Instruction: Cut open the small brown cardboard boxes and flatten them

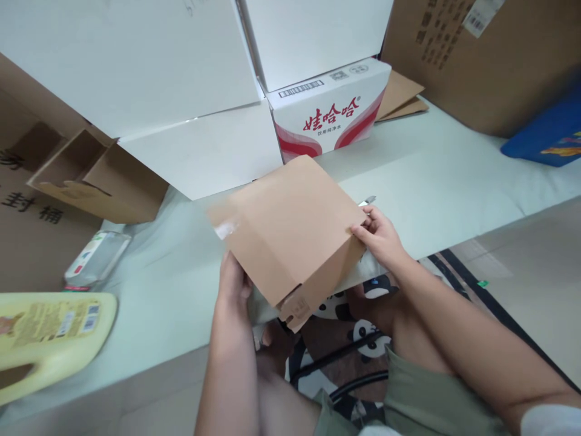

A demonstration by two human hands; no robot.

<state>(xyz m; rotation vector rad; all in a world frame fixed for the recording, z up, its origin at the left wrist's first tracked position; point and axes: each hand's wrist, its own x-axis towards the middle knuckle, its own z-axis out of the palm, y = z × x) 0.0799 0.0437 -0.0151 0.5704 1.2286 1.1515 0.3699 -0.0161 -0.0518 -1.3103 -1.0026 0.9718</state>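
Observation:
I hold a small flat brown cardboard box [290,227] above the near edge of a pale green table [436,175]. My left hand [233,278] grips the box's left lower edge, fingers hidden beneath it. My right hand [380,235] pinches the box's right corner, fingers closed on the cardboard. A strip of clear tape [226,229] sits on the box's left corner. Something pale and plastic-like [363,269] shows under the box.
White cartons [200,151] and a red-and-white printed carton [329,112] stand at the back. Open brown boxes [97,175] lie at left, a large brown carton [476,60] at back right, a blue item [549,133] beside it. A yellow jug [49,336] and a clear bottle [95,260] lie at left.

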